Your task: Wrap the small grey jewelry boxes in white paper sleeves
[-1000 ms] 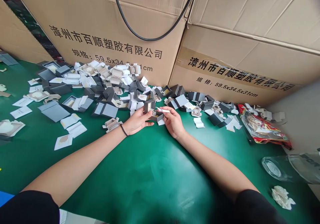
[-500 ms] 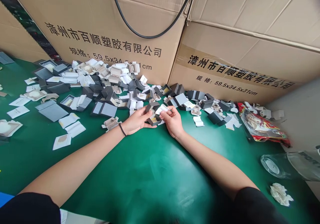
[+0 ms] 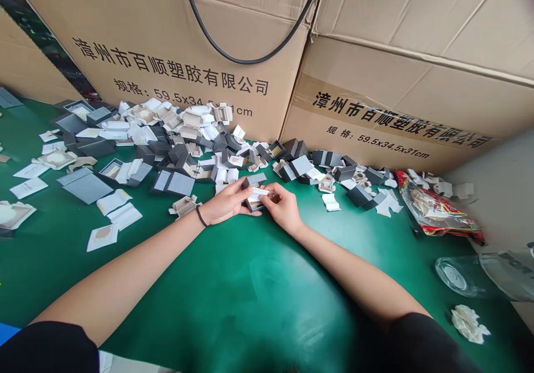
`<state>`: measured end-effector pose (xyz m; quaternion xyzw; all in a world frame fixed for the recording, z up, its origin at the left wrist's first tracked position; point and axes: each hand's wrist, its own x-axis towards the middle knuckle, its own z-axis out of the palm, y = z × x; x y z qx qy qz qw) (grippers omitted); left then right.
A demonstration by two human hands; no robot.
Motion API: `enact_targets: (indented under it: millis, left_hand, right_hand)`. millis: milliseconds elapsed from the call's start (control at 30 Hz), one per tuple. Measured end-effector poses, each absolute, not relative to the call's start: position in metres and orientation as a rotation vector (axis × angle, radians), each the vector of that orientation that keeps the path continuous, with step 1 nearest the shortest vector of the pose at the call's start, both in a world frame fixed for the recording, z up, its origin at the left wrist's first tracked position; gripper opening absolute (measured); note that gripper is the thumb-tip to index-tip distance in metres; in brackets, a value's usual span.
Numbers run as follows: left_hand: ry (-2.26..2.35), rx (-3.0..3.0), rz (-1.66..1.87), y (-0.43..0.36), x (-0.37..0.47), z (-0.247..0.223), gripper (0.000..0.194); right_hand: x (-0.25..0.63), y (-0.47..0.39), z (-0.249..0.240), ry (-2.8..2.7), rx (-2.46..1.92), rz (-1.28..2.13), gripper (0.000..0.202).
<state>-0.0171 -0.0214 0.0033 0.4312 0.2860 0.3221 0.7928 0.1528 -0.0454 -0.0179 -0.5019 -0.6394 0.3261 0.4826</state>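
Note:
My left hand [image 3: 227, 202] is closed around a small dark grey box [image 3: 254, 181], with its lid raised at the back. A folded white paper [image 3: 257, 194] lies over the box's opening, pinched by my right hand [image 3: 283, 205] at its right end. Most of the box's inside is hidden by the paper and my fingers. Just beyond my hands, a heap of similar grey boxes [image 3: 173, 183], white papers and cardboard inserts [image 3: 184, 205] spreads over the green table [image 3: 250, 284].
Large cardboard cartons [image 3: 187, 45] stand along the back, with a black cable [image 3: 250, 61] hanging before them. To the right are a red food packet [image 3: 438, 206], a clear plastic container [image 3: 479, 275] and crumpled tissue [image 3: 470, 324]. Loose white cards [image 3: 102, 237] lie at left.
My right hand has moved slightly left, bringing the white paper from the box's right side over its opening. The left hand keeps hold of the box.

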Motion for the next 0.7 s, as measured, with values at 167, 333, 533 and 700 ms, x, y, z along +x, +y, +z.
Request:
enact_targets:
  millis: [167, 333, 533, 700]
  left_hand:
    - [0.618, 0.998, 0.682, -0.023, -0.017, 0.008, 0.040]
    - [0.655, 1.095, 0.653, -0.026, -0.017, 0.010, 0.057]
    - [0.731, 1.231, 0.688, -0.029, -0.013, 0.007, 0.054]
    - [0.822, 1.259, 0.716, -0.031, -0.008, 0.009, 0.053]
  right_hand:
    - [0.157, -0.043, -0.014, -1.672, -1.166, 0.625, 0.007]
    - [0.168, -0.033, -0.014, -1.734, -1.124, 0.828, 0.011]
    - [0.171, -0.032, -0.010, -1.751, -1.110, 0.947, 0.008]
    - [0.166, -0.036, -0.009, -1.820, -1.204, 0.846, 0.009]
